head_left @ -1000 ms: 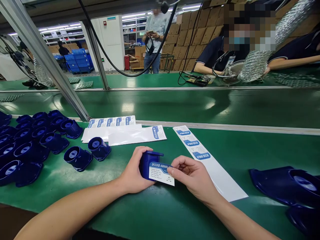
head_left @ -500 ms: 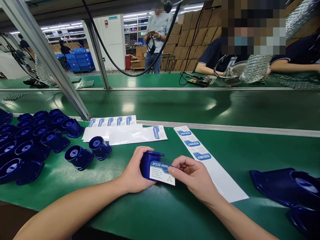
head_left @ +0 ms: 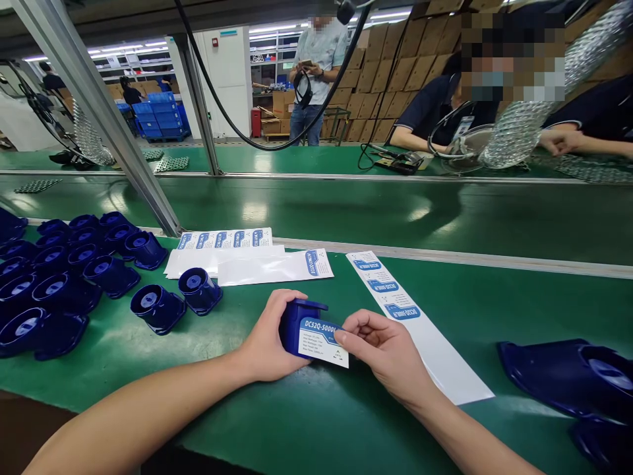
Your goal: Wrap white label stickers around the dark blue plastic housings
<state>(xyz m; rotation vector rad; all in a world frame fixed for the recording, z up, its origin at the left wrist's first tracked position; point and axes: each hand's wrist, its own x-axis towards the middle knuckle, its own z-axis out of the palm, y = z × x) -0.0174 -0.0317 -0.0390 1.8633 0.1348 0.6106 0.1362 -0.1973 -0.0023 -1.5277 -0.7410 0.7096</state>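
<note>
My left hand [head_left: 270,346] is wrapped round a dark blue plastic housing [head_left: 297,318] held just above the green bench near its front edge. A white and blue label [head_left: 319,340] printed "DC52Q-5000L" lies against the housing's front face. My right hand [head_left: 383,353] pinches the right end of that label between thumb and fingers. Right of my hands lies a long white backing strip [head_left: 420,330] with several labels left at its far end.
Several blue housings [head_left: 74,270] crowd the left of the bench; two larger ones [head_left: 573,376] lie at the right. More label sheets [head_left: 247,257] lie behind my hands. A conveyor belt [head_left: 346,211] runs beyond, a slanted metal post [head_left: 109,132] rises left, and people work opposite.
Only the camera has shifted slightly; both hands stay on the housing and the label in the same places.
</note>
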